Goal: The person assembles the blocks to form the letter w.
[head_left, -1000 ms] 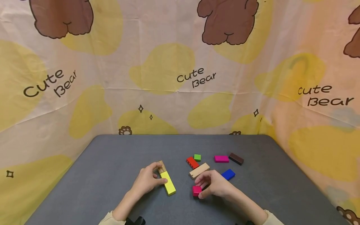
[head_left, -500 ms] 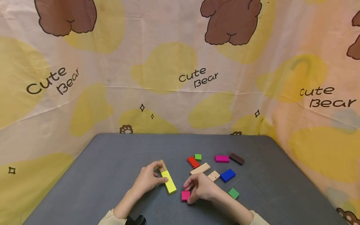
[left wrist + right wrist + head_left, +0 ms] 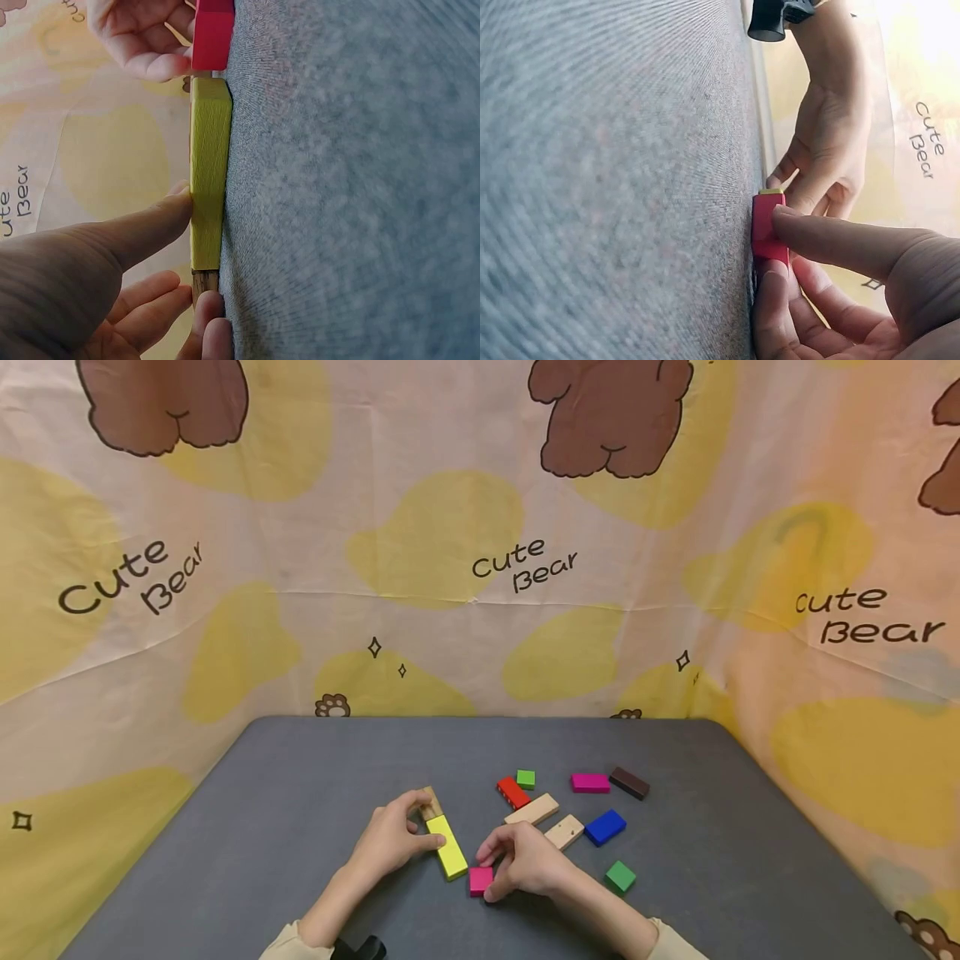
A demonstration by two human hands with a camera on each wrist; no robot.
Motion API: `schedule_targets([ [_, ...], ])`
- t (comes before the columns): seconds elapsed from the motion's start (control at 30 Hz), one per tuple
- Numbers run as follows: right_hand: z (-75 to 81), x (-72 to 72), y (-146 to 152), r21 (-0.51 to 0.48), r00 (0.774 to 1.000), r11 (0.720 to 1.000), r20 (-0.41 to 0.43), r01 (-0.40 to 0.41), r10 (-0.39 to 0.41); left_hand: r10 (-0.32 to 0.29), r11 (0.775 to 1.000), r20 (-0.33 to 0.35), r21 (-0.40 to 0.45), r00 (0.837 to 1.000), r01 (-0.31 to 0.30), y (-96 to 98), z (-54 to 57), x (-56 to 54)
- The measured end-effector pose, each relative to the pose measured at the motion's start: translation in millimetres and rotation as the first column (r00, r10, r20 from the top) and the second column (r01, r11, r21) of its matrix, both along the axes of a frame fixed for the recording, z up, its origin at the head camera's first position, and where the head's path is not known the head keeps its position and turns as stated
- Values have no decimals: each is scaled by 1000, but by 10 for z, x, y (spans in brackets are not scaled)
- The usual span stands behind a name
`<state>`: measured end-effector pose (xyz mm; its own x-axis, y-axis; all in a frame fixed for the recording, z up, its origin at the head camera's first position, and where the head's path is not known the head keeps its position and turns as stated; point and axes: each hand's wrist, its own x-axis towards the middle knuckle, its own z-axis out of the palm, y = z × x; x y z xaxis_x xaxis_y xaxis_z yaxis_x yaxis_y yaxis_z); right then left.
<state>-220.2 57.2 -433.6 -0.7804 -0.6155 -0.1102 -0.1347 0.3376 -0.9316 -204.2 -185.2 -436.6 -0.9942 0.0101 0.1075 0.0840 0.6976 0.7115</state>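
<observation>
A yellow block (image 3: 446,848) and a bare wooden block (image 3: 431,802) lie end to end in a slanting row. My left hand (image 3: 397,833) holds this row, thumb on the yellow block and fingers round the wooden one, as the left wrist view shows. Between thumb and fingers of my right hand (image 3: 525,862) is a small pink block (image 3: 481,882), pinched low at the table. That block sits close by the near end of the yellow one. In the right wrist view a sliver of yellow shows just past the pink block (image 3: 768,225).
Right of the hands lie two plain wooden blocks (image 3: 532,809), a red block (image 3: 513,792), a light green block (image 3: 526,779), a magenta block (image 3: 590,783), a dark brown block (image 3: 629,782), a blue block (image 3: 605,827) and a green block (image 3: 620,877). Patterned cloth (image 3: 435,543) surrounds the grey table (image 3: 337,752).
My right hand has slid the pink block leftward, close to the yellow block. A wooden block and the green block have come out from behind that hand. The left hand stays in place.
</observation>
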Motion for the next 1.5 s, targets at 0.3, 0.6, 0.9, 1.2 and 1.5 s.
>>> schedule_targets([
  [0.3, -32, 33, -31, -2, 999, 1000, 38, 19, -19, -2, 1000, 17, -8, 1000, 2, -14, -14, -1],
  [0.6, -18, 23, -36, 5, 999, 1000, 30, 21, -21, -4, 1000, 3, -5, 1000, 4, -22, -8, -2],
  [0.9, -24, 19, -35, 1, 999, 1000, 35, 17, -17, -9, 1000, 9, -1, 1000, 9, -30, -14, -11],
  [1.2, -38, 3, -27, 16, 999, 1000, 39, 26, -27, -6, 1000, 6, -2, 1000, 6, -17, -20, -11],
  [1.5, -27, 6, -28, 12, 999, 1000, 37, 19, -19, -1, 1000, 12, -4, 1000, 1, -10, -19, -18],
])
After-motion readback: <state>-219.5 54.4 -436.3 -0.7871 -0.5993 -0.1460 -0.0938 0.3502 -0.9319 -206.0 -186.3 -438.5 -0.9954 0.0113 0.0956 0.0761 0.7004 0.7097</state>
